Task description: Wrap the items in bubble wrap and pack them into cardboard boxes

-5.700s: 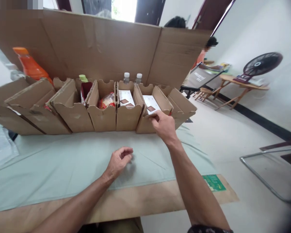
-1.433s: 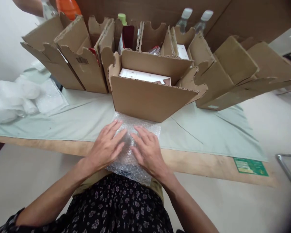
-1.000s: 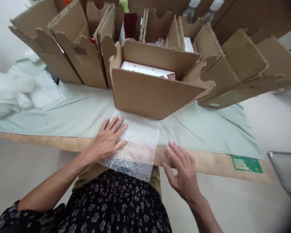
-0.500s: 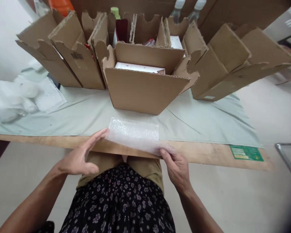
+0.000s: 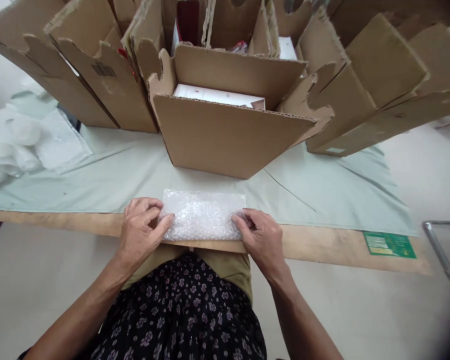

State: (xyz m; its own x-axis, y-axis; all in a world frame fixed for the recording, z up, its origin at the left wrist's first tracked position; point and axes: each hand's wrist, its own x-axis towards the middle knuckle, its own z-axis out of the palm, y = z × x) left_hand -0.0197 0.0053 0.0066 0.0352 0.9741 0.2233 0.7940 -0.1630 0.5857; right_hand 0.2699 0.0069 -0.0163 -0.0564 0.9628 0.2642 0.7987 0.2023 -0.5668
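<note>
A folded sheet of bubble wrap (image 5: 203,216) lies at the near edge of the table, partly on the pale green cloth (image 5: 127,175). My left hand (image 5: 140,231) grips its left end with curled fingers. My right hand (image 5: 260,237) pinches its right end. Just behind the wrap stands an open cardboard box (image 5: 228,135) with a white flat carton (image 5: 217,96) inside.
A row of open cardboard bins (image 5: 97,75) runs along the back, more (image 5: 382,80) on the right. A pile of bubble wrap pieces (image 5: 18,145) lies at the left. A green card (image 5: 389,244) sits on the wooden table edge (image 5: 322,247). A metal frame (image 5: 440,252) shows at right.
The bubble wrap, earlier spread flat under both palms and hanging over the edge, has been folded up onto the table; both hands now grip its ends.
</note>
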